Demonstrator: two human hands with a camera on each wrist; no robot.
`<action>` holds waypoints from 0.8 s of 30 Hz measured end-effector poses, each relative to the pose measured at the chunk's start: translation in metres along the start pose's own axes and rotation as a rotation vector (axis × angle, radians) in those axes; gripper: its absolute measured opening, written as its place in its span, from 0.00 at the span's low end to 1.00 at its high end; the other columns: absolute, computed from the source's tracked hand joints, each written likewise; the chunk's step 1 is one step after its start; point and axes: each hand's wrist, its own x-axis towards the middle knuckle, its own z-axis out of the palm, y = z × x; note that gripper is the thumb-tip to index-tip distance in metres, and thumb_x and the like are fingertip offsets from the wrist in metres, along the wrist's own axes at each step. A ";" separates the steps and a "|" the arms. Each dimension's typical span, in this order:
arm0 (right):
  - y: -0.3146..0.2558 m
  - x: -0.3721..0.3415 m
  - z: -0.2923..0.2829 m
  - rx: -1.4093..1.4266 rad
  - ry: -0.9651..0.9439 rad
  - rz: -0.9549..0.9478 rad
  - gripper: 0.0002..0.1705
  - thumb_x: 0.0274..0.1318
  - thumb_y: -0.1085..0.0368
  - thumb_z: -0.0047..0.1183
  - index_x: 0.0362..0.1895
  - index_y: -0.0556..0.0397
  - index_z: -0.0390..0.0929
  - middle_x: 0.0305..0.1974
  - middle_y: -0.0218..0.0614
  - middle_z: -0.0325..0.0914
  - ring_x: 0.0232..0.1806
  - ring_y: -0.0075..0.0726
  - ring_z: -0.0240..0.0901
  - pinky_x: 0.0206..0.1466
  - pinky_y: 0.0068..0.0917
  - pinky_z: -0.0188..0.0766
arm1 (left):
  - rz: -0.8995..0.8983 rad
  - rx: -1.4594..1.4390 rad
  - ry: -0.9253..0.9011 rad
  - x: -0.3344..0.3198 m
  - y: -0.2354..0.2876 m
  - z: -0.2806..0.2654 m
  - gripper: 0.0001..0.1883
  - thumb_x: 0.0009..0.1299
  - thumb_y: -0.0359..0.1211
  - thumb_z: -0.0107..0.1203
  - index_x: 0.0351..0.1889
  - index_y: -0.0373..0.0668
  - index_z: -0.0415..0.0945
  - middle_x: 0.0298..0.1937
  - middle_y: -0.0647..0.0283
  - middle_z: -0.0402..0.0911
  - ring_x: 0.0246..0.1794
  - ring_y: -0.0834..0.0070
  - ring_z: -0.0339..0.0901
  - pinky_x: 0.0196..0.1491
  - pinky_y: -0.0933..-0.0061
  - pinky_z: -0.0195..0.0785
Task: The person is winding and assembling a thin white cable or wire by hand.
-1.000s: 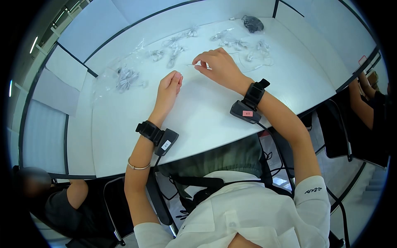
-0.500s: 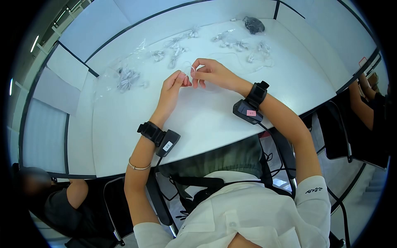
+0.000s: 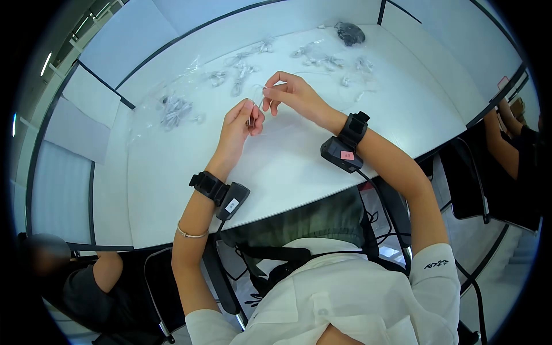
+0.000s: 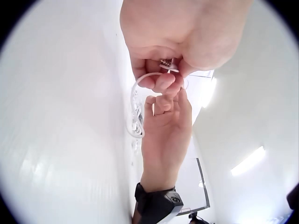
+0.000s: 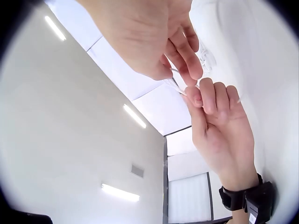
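Note:
Curled fingers of my left hand (image 3: 234, 127) hold a thin white cable (image 4: 133, 100) and a small white piece with a metallic part (image 4: 169, 66), partly hidden in the palm. Just up and to the right in the head view, my right hand (image 3: 298, 99) pinches a length of the same cable between thumb and fingers. In the right wrist view the cable (image 5: 175, 86) runs from that pinch to the left hand (image 5: 224, 126). Both hands are close together above the white table (image 3: 276, 167).
Bundled white cables in clear bags lie at the left (image 3: 175, 112), at the back middle (image 3: 241, 77) and at the back right (image 3: 328, 60). A dark bundle (image 3: 349, 34) sits by the back edge. Low partitions surround the table; seated people are at both sides.
My right hand has come down to the left hand, then moved slightly up again, drawing a cable length between them. The left fingers have loosened a little, showing a small dark part.

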 end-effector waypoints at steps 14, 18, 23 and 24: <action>0.000 0.002 0.000 -0.010 -0.105 0.040 0.15 0.59 0.59 0.46 0.42 0.57 0.72 0.20 0.27 0.69 0.22 0.19 0.62 0.30 0.17 0.61 | -0.060 0.114 -0.039 0.002 -0.006 -0.006 0.17 0.73 0.43 0.36 0.24 0.46 0.59 0.20 0.70 0.65 0.18 0.85 0.57 0.23 0.84 0.48; 0.005 0.003 -0.002 0.001 -0.104 0.033 0.14 0.58 0.61 0.46 0.40 0.59 0.72 0.20 0.28 0.70 0.22 0.18 0.62 0.28 0.17 0.61 | -0.024 0.153 -0.027 0.001 -0.007 -0.004 0.17 0.73 0.43 0.36 0.24 0.45 0.61 0.21 0.66 0.70 0.20 0.83 0.64 0.26 0.82 0.56; 0.008 0.003 0.000 -0.034 -0.132 0.017 0.15 0.61 0.60 0.43 0.44 0.57 0.72 0.20 0.25 0.68 0.23 0.16 0.60 0.28 0.15 0.59 | 0.090 0.183 0.016 0.006 -0.016 -0.006 0.17 0.73 0.42 0.37 0.24 0.43 0.62 0.22 0.64 0.71 0.21 0.80 0.67 0.28 0.79 0.62; 0.009 0.003 0.000 -0.037 -0.135 0.016 0.15 0.61 0.60 0.43 0.45 0.57 0.72 0.20 0.24 0.68 0.23 0.15 0.60 0.28 0.15 0.58 | 0.097 0.195 0.010 0.006 -0.016 -0.007 0.17 0.73 0.42 0.36 0.24 0.43 0.62 0.22 0.64 0.71 0.20 0.80 0.67 0.27 0.80 0.62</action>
